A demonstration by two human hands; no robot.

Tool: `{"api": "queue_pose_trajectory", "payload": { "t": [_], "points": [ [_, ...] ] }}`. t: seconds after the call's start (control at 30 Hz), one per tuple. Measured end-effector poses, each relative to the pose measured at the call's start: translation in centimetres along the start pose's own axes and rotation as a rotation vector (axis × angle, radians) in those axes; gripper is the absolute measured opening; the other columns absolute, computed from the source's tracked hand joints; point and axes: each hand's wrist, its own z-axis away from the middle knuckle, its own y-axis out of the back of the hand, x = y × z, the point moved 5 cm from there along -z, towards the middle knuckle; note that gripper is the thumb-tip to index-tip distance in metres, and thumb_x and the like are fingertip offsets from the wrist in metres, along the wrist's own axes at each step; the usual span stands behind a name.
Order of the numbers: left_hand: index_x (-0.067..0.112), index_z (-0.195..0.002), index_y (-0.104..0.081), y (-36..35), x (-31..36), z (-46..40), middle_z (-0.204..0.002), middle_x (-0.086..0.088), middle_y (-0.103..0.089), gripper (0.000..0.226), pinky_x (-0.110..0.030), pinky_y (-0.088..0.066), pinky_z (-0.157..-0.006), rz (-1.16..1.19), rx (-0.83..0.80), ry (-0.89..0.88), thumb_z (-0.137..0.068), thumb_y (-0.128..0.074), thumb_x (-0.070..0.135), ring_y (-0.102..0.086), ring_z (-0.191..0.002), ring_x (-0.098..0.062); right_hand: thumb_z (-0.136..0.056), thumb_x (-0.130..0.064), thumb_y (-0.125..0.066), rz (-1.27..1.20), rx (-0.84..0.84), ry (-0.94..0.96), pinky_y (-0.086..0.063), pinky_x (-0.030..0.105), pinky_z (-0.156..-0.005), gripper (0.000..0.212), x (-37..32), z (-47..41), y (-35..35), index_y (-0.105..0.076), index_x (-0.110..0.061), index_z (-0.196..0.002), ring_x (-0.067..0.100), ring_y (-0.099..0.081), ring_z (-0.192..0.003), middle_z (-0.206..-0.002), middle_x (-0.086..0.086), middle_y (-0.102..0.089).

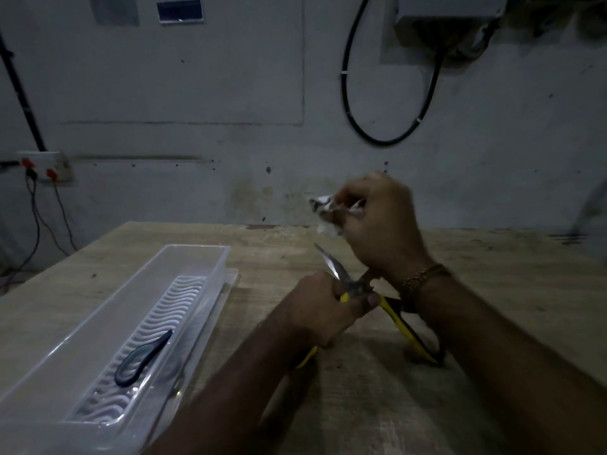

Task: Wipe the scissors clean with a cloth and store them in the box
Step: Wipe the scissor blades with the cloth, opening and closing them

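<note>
The left hand point(323, 305) is closed tight around the pivot and upper handle of the yellow-and-black-handled steel scissors point(358, 290), which stand open above the bare wooden counter point(492, 290) — one blade pointing up and away, one long handle angled down to the counter on the right. The right hand point(381, 221) is curled shut around a small crumpled white cloth point(323, 208), raised near the upper blade's tip; it is blurred, so whether the cloth touches metal here cannot be told. A gold-coloured bracelet point(422, 277) sits on that wrist.

The step in hand looks like wiping the blades. To do it well, the grip by the pivot should stay firm so the blades cannot swing shut on the fingers, and the cloth should be pinched over the flat of the blade and drawn from pivot toward tip — never along the edge into the cloth hand. Each blade wants both faces done, then the joint.

The long clear plastic box point(210, 254) with a wavy ribbed white insert waits at the left, resting on what seems to be its lid, with a dark blue-grey looped handle piece point(141, 359) lying inside. There appears to be free room beside it for the scissors, closed and laid lengthwise.
</note>
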Motion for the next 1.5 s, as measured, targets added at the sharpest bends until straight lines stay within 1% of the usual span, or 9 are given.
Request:
{"api": "queue_pose_trajectory", "payload": {
  "t": [0.13, 0.37, 0.57, 0.67, 0.77, 0.93, 1.1, 1.33, 1.5],
  "points": [
    [0.015, -0.062, -0.063, 0.1, -0.1, -0.3, -0.056, -0.003, -0.061, 0.057, -0.027, -0.049, -0.052, -0.039, -0.007, -0.006, -0.092, -0.064, 0.063, -0.053, -0.039, -0.008, -0.078, -0.033, -0.086, -0.219, 0.08, -0.124, -0.045, 0.011, -0.06, 0.012, 1.0, 0.4, 4.3, -0.079, -0.025, -0.083, -0.001, -0.064, -0.071, -0.08, -0.009, -0.071],
    [0.017, -0.056, -0.058, 0.5, 0.2, -0.3, -0.046, 0.003, -0.056, 0.057, -0.021, -0.045, -0.045, -0.059, -0.016, -0.06, -0.095, -0.064, 0.058, -0.05, -0.033, -0.006, -0.079, -0.029, -0.085, -0.032, -0.119, -0.17, -0.037, 0.005, -0.056, 0.012, 2.5, 3.8, 4.8, -0.078, -0.028, -0.09, -0.001, -0.058, -0.079, -0.093, -0.009, -0.069],
    [0.03, -0.07, -0.061, 0.9, 0.6, -0.1, -0.046, 0.012, -0.059, 0.035, -0.019, -0.044, -0.038, -0.007, -0.043, -0.071, -0.096, -0.066, 0.052, -0.051, -0.033, 0.0, -0.08, -0.03, -0.084, -0.035, -0.126, -0.119, -0.037, 0.01, -0.06, 0.015, 1.8, 3.8, 5.6, -0.078, -0.031, -0.094, 0.0, -0.059, -0.079, -0.093, -0.012, -0.067],
    [0.02, -0.084, -0.071, 1.1, 0.2, -0.3, -0.048, 0.009, -0.059, 0.031, -0.021, -0.045, -0.039, 0.039, 0.029, -0.074, -0.094, -0.071, 0.049, -0.052, -0.033, -0.003, -0.083, -0.027, -0.081, 0.052, -0.155, -0.057, -0.041, 0.013, -0.063, 0.025, 1.1, 4.6, 4.2, -0.079, -0.027, -0.107, 0.0, -0.057, -0.08, -0.095, -0.01, -0.064],
    [0.019, -0.084, -0.072, 1.2, 0.0, -0.4, -0.059, 0.006, -0.064, 0.02, -0.021, -0.048, -0.042, 0.082, 0.063, -0.067, -0.094, -0.074, 0.036, -0.055, -0.039, 0.0, -0.08, -0.02, -0.076, 0.107, -0.151, 0.007, -0.052, 0.027, -0.063, 0.041, -0.1, 5.4, 3.2, -0.064, -0.024, -0.118, 0.005, -0.057, -0.075, -0.098, -0.01, -0.064],
    [0.03, -0.072, -0.063, 1.4, 0.1, -0.1, -0.051, 0.013, -0.062, 0.026, -0.015, -0.044, -0.042, 0.055, 0.067, -0.081, -0.095, -0.073, 0.026, -0.055, -0.037, 0.003, -0.079, -0.026, -0.077, 0.168, -0.204, 0.111, -0.054, 0.033, -0.065, 0.016, -1.1, 5.7, 2.3, -0.066, -0.029, -0.091, 0.01, -0.059, -0.075, -0.087, -0.01, -0.067],
    [0.035, -0.068, -0.061, 1.4, 0.5, 0.1, -0.057, 0.012, -0.06, 0.031, -0.014, -0.042, -0.048, 0.015, 0.075, -0.128, -0.097, -0.071, 0.027, -0.055, -0.04, 0.007, -0.075, -0.029, -0.086, 0.08, -0.37, 0.062, -0.036, 0.01, -0.065, 0.018, -0.7, 5.5, 1.9, -0.076, -0.032, -0.09, -0.006, -0.053, -0.077, -0.089, -0.018, -0.068],
    [0.035, -0.069, -0.059, 1.0, 0.6, 0.0, -0.061, 0.012, -0.059, 0.033, -0.016, -0.045, -0.051, -0.045, 0.087, -0.184, -0.098, -0.068, 0.022, -0.054, -0.043, 0.007, -0.075, -0.015, -0.083, 0.066, -0.326, 0.029, -0.035, 0.007, -0.062, 0.016, 0.0, 5.2, 1.2, -0.076, -0.027, -0.082, -0.006, -0.057, -0.075, -0.082, -0.015, -0.069],
    [0.026, -0.074, -0.063, 1.6, 0.5, 0.3, -0.061, 0.006, -0.061, 0.026, -0.016, -0.044, -0.041, 0.03, 0.105, -0.126, -0.099, -0.068, 0.022, -0.053, -0.037, 0.001, -0.073, -0.012, -0.079, -0.037, -0.198, 0.002, -0.054, 0.025, -0.062, 0.016, -0.3, 5.2, 1.1, -0.079, -0.027, -0.079, 0.003, -0.062, -0.069, -0.077, -0.012, -0.074]
  ]
}}
